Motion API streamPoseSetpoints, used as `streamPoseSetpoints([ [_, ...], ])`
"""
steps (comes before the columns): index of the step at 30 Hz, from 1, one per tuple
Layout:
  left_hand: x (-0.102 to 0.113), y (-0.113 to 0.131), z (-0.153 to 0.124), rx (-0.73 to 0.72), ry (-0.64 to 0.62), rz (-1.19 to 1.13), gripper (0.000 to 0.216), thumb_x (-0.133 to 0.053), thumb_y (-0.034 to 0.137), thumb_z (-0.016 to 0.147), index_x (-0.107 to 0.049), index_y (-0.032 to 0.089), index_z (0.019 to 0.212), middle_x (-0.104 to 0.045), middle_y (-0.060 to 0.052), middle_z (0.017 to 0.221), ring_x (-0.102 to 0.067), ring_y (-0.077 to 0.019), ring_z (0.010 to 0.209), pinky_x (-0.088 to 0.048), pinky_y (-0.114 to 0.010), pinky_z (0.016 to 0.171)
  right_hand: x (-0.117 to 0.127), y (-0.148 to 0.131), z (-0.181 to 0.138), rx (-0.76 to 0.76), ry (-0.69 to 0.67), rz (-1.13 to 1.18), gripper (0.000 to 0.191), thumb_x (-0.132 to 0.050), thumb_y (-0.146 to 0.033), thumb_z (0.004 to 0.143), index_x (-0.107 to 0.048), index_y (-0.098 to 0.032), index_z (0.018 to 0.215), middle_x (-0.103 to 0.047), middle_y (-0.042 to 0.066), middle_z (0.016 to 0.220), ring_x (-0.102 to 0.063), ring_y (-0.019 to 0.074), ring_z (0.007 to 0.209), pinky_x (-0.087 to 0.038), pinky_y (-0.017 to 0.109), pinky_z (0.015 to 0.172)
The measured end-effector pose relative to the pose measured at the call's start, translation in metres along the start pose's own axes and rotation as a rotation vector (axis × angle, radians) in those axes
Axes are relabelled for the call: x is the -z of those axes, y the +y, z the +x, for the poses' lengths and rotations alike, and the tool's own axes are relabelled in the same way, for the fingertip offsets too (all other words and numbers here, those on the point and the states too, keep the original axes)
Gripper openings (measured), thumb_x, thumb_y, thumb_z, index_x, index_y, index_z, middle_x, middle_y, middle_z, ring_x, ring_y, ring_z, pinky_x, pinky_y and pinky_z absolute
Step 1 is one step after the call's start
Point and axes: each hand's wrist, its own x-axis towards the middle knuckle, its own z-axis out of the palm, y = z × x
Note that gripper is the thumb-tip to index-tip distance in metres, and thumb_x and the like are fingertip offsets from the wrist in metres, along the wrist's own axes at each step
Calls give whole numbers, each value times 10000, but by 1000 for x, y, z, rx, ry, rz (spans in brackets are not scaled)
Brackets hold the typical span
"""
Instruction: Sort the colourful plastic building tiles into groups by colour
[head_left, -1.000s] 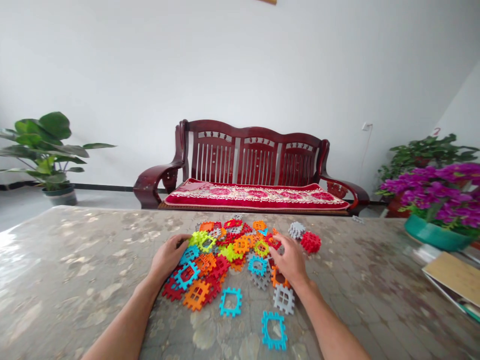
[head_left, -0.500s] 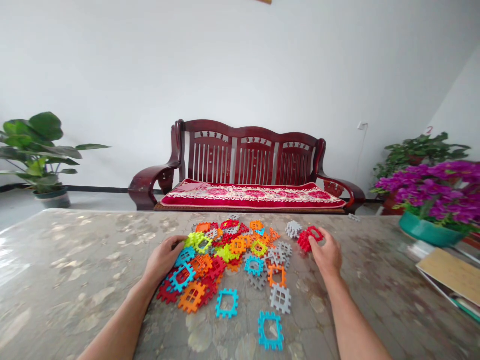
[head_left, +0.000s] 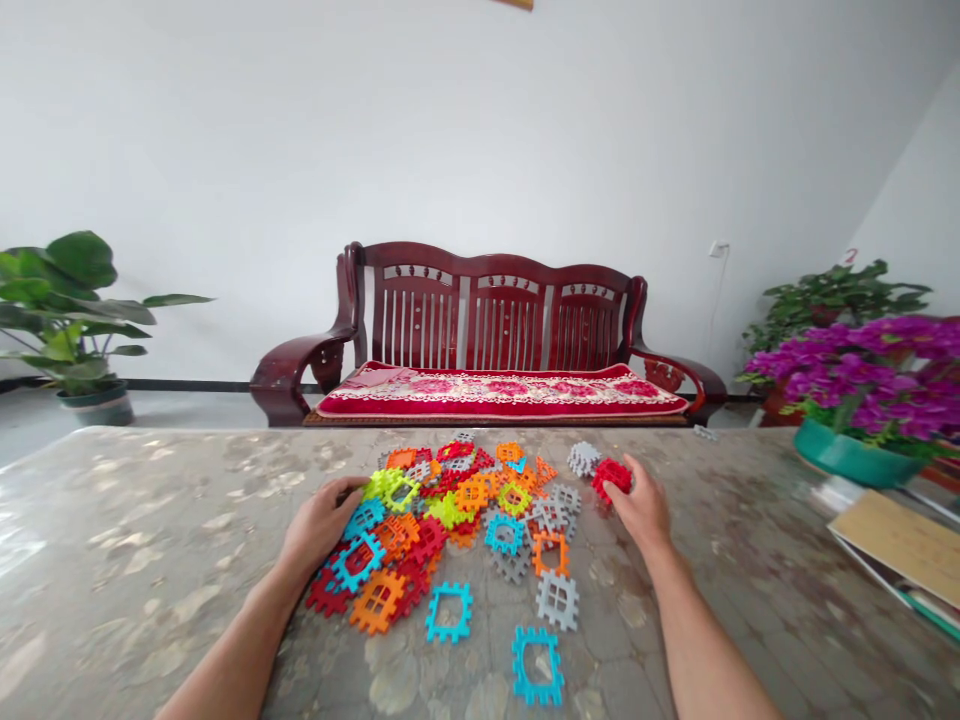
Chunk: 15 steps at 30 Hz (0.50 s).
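Note:
A heap of flat interlocking plastic tiles (head_left: 450, 500) in red, orange, green, blue and grey lies on the marble-patterned table (head_left: 150, 560). My left hand (head_left: 319, 522) rests on the heap's left edge, fingers curled over green and blue tiles. To the right of the heap, my right hand (head_left: 641, 508) is closed round a red tile cluster (head_left: 610, 476). Beside that cluster sits a grey tile cluster (head_left: 583, 458). Two blue frames (head_left: 450, 611) and a grey tile (head_left: 558, 599) lie loose in front.
A dark wooden bench (head_left: 487, 330) with a red cushion stands behind the table. A teal pot of purple flowers (head_left: 862, 400) and some books (head_left: 900, 550) sit at the table's right end. A leafy plant (head_left: 67, 320) stands on the floor at the left.
My right hand has left the middle of the heap, moved right and closed round the red tile cluster. The left hand has stayed on the heap's left edge.

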Motion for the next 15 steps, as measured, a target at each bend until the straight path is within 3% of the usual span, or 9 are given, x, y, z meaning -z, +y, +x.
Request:
streamPoseSetpoints([
  [5,0,0,0,3,6,12,416,-464,463,810,-709,235,1058,-744,-23,1110,-668,-222,1025,-495,-291,897,-7,5,0,20,-29,-24,711,-588,-427,717,-498,-167,1373,-637,126,1246,-571,302,1136,-408,415,991],
  [15,1,2,0,-2,-4,15,420,-455,463,810,-702,234,1060,-743,-29,1108,-664,-226,1031,-482,-311,934,-6,6,-1,15,8,-56,684,-583,-488,741,-535,-141,1329,-647,157,1221,-588,313,1094,-429,422,951],
])
